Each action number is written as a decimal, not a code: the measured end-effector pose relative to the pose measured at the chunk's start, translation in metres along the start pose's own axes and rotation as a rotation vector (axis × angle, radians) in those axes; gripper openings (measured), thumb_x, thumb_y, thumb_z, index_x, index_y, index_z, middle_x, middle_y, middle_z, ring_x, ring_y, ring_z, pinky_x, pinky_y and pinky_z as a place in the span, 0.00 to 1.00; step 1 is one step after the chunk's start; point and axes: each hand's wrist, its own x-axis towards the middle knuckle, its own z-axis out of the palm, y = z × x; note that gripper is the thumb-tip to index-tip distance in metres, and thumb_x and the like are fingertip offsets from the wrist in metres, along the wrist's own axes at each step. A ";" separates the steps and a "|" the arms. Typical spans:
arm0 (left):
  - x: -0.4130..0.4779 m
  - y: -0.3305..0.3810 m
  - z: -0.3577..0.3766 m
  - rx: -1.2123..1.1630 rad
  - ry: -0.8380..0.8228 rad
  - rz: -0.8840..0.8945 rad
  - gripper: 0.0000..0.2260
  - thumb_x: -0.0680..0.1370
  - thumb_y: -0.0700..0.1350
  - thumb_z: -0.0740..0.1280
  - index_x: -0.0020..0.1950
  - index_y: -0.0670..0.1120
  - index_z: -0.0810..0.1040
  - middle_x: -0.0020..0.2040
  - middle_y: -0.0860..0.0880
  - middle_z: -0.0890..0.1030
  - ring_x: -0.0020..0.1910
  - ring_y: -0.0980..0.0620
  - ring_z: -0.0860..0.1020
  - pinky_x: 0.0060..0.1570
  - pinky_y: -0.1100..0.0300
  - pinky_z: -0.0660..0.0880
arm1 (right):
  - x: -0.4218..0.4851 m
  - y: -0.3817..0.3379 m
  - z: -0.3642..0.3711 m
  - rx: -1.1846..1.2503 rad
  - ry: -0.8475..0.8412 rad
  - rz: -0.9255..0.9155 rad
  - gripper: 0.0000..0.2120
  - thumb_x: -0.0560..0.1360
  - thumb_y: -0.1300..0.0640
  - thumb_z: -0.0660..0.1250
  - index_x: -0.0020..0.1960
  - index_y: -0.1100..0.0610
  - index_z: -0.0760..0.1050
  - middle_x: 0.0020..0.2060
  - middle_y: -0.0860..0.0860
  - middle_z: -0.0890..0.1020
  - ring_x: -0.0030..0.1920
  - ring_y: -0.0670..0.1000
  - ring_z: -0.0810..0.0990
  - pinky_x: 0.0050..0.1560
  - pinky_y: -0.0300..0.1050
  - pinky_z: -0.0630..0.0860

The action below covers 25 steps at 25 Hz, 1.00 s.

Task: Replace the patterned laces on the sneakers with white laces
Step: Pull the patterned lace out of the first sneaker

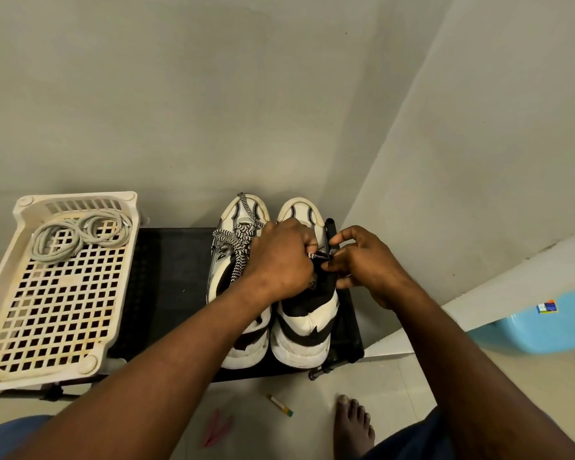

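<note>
unlacing, right sneaker (pixel 304 330), on the black rack (pixel 173 277)
left hand (pixel 281 257) curled round the patterned lace (pixel 319 256) over the tongue; right hand (pixel 367 263) pinches the same lace between thumb and forefinger, other fingers loose. judged: lace soft, light, limp, so grip it close to an eyelet and pull short. the shoe may slide. white laces (pixel 80 235) lie coiled in the basket (pixel 75 198), well apart.

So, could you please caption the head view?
Left hand and right hand pinch patterned lace on right sneaker; white laces in tray.
</note>
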 end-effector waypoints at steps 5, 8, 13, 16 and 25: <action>0.003 -0.004 -0.020 -0.413 -0.130 -0.075 0.11 0.73 0.38 0.72 0.48 0.53 0.79 0.41 0.51 0.81 0.42 0.50 0.80 0.43 0.56 0.75 | 0.001 0.000 0.002 -0.058 0.058 -0.020 0.15 0.74 0.67 0.72 0.56 0.52 0.77 0.48 0.59 0.85 0.43 0.57 0.87 0.37 0.47 0.84; -0.003 0.001 -0.020 -0.838 -0.153 -0.154 0.09 0.74 0.36 0.75 0.50 0.47 0.81 0.41 0.49 0.83 0.37 0.56 0.81 0.40 0.59 0.77 | 0.001 0.000 0.004 -0.141 0.081 -0.068 0.13 0.74 0.64 0.72 0.55 0.52 0.78 0.45 0.57 0.85 0.41 0.57 0.87 0.40 0.52 0.87; 0.005 -0.008 -0.017 -0.191 -0.003 -0.034 0.05 0.76 0.47 0.76 0.49 0.51 0.82 0.42 0.48 0.84 0.40 0.52 0.81 0.40 0.59 0.74 | 0.004 0.000 0.007 -0.134 0.092 -0.058 0.15 0.72 0.66 0.72 0.55 0.52 0.78 0.44 0.58 0.86 0.39 0.57 0.86 0.42 0.55 0.87; 0.000 -0.002 -0.012 0.197 0.073 0.123 0.04 0.79 0.50 0.70 0.47 0.52 0.82 0.41 0.51 0.83 0.42 0.49 0.79 0.41 0.57 0.71 | 0.004 0.001 0.005 -0.135 0.077 -0.060 0.15 0.72 0.66 0.72 0.55 0.52 0.78 0.45 0.58 0.86 0.39 0.56 0.85 0.41 0.53 0.87; 0.000 -0.005 -0.022 0.060 -0.109 0.020 0.11 0.81 0.55 0.70 0.45 0.49 0.85 0.41 0.50 0.84 0.43 0.51 0.81 0.48 0.56 0.77 | 0.001 -0.002 0.007 -0.219 0.057 -0.107 0.15 0.73 0.62 0.72 0.57 0.50 0.77 0.48 0.55 0.85 0.41 0.56 0.86 0.41 0.51 0.86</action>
